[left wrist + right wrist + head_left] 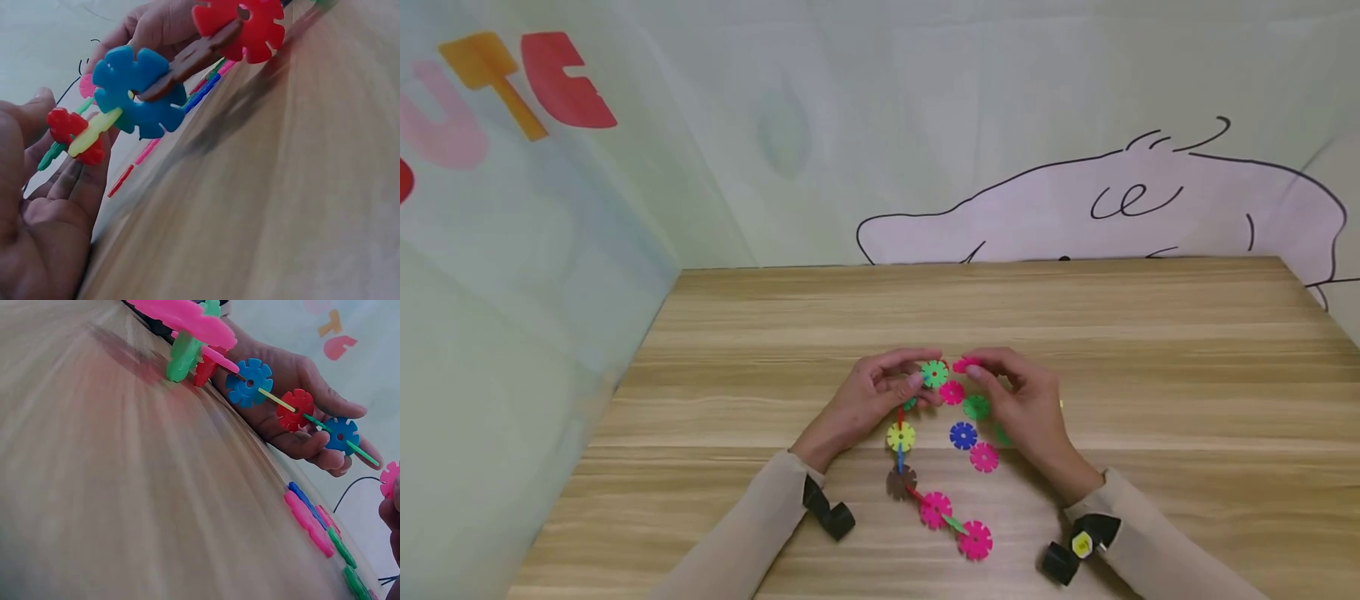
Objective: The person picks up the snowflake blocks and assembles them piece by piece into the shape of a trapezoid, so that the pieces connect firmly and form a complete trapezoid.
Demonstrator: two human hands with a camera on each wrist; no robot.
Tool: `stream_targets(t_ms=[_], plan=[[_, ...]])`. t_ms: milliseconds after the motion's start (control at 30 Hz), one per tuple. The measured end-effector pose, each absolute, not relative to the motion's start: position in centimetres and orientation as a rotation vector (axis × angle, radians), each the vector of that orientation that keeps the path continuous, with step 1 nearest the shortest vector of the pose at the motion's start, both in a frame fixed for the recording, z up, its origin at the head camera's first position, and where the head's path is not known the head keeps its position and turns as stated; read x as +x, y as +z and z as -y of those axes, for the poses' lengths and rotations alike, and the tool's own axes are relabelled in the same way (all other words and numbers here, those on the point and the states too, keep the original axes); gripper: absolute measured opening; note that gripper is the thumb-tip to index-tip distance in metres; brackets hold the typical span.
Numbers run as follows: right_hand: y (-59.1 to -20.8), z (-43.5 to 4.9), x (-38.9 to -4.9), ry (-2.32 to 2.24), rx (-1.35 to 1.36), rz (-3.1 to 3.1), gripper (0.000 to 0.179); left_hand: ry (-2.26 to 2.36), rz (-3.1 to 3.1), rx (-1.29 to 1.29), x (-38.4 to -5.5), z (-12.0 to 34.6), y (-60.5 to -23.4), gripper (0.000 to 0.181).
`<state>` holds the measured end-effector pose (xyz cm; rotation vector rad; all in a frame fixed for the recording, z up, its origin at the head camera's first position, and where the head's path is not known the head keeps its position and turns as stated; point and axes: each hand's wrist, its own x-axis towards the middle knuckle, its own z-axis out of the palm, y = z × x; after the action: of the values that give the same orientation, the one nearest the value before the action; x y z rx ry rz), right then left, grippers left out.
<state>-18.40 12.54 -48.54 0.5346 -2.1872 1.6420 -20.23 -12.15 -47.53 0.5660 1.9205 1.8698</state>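
A chain of notched flower-shaped plastic discs hangs from my left hand. Thumb and fingers pinch it near its upper end, at a green disc. Below, the chain passes a yellow disc and a brown disc, down to a pink disc at its lower end. My right hand pinches a single pink disc between thumb and fingers, just right of the green end disc. A narrow gap shows between these two in the right wrist view. A blue disc of the chain looms in the left wrist view.
Loose discs lie on the wooden table between the hands: a blue one, a green one and pink ones, including one nearer me. Another green disc is partly hidden by my right hand. A printed cloth hangs behind the table.
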Motion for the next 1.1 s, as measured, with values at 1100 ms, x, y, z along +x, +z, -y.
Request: stream_targets(t_ms=[1100], plan=[[-48.66,-11.93,-18.63,1.572,0.604,2.271,0.021,1.805,-1.842,0.600,-20.35,12.21,-47.67,0.042]])
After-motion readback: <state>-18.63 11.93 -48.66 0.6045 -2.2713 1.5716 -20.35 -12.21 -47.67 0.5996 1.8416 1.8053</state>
